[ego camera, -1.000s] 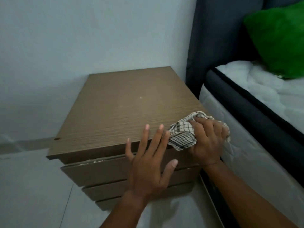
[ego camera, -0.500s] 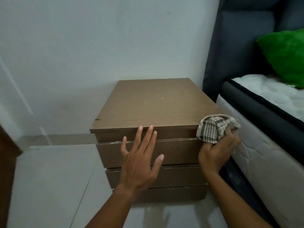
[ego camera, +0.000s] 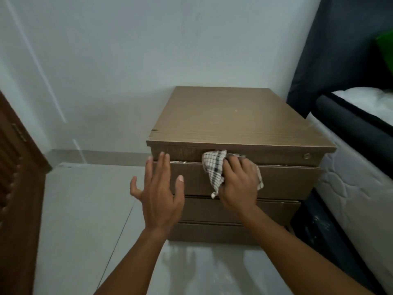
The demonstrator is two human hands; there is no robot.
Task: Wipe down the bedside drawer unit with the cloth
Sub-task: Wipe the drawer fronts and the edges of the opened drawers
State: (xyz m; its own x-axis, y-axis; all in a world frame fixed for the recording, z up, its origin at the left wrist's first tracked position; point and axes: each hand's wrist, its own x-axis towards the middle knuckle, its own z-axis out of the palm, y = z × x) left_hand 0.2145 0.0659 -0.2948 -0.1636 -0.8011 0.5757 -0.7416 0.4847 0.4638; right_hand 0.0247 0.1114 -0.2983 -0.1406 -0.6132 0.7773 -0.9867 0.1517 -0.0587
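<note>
Drawer unit (ego camera: 240, 124) front under cloth (ego camera: 213, 167); floor (ego camera: 85, 209) leftward bare.

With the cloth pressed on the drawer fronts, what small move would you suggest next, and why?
Probably sweep the right hand and checked cloth toward the bed side along the top drawer front: the cloth sits mid-front, that stretch lies bare, and the open left hand covers the other end.

Right hand (ego camera: 237, 184) with cloth (ego camera: 214, 167) moved from top's 4 o'clock corner to upper drawer front (ego camera: 287, 182); left hand (ego camera: 160, 192) shifted left.
</note>
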